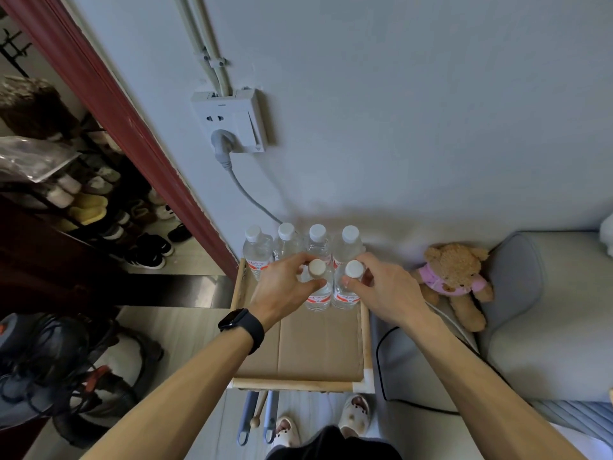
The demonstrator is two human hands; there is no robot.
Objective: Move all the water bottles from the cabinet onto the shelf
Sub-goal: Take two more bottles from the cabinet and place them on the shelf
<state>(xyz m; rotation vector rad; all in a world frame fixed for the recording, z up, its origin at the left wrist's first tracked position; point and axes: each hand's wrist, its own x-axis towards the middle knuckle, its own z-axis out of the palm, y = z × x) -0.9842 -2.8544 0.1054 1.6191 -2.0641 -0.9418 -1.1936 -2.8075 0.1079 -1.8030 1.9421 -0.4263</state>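
Six clear plastic water bottles [317, 242] with white caps and red labels stand on the cardboard-topped, wooden-framed shelf [298, 384]: four in a row at its 12 o'clock edge against the wall, two just in front of them. The left hand [282, 288] has thumb and fingers curled round the neck of the left front bottle [319, 298]. The right hand [386, 288] grips the right front bottle [345, 296] the same way, and the pair stand just beside each other. Both look set down and close to release. The risk lies in letting go. The knuckles sit tight against the back row, so a careless withdrawal could nudge one bottle, and packed this closely it would take its neighbours with it. The corner bottle [257, 252] at 10 o'clock stands nearest the shelf's edge and is likeliest to drop to the floor. A grey power cable [252, 199] hangs behind at 11 o'clock. No cabinet can be made out.
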